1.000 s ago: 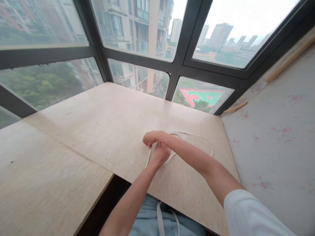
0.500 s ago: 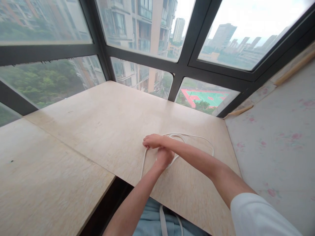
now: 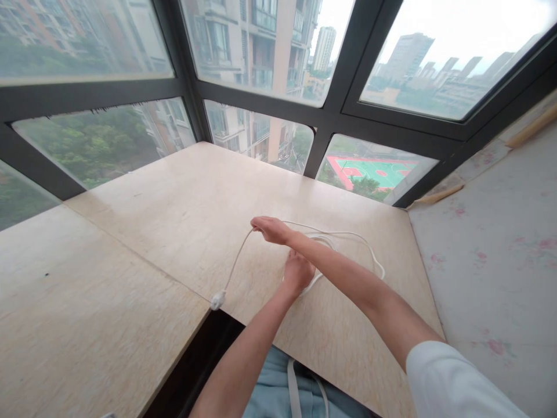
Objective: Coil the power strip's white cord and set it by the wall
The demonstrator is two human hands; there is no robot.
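A white power cord point(image 3: 357, 234) lies in loose loops on the beige stone-patterned ledge point(image 3: 174, 220). My right hand point(image 3: 270, 229) reaches across my left wrist, fingers closed on a length of it. From those fingers the cord slopes down to a white plug point(image 3: 217, 300) near the ledge's front edge. Below and right of that, my left hand point(image 3: 299, 271) is closed on the coiled part, low over the surface. The right forearm covers some of the loops, and most of the left fingertips are hidden.
Dark window frames point(image 3: 261, 104) border the ledge at the back and left. A wall with flowered paper point(image 3: 491, 273) stands at the right. A dark gap point(image 3: 204, 354) opens between the ledge sections in front, close to my legs.
My right hand has risen away from me, drawing the cord, and the plug end now shows on the ledge. The left hand stays near the coil. The view has shifted slightly.
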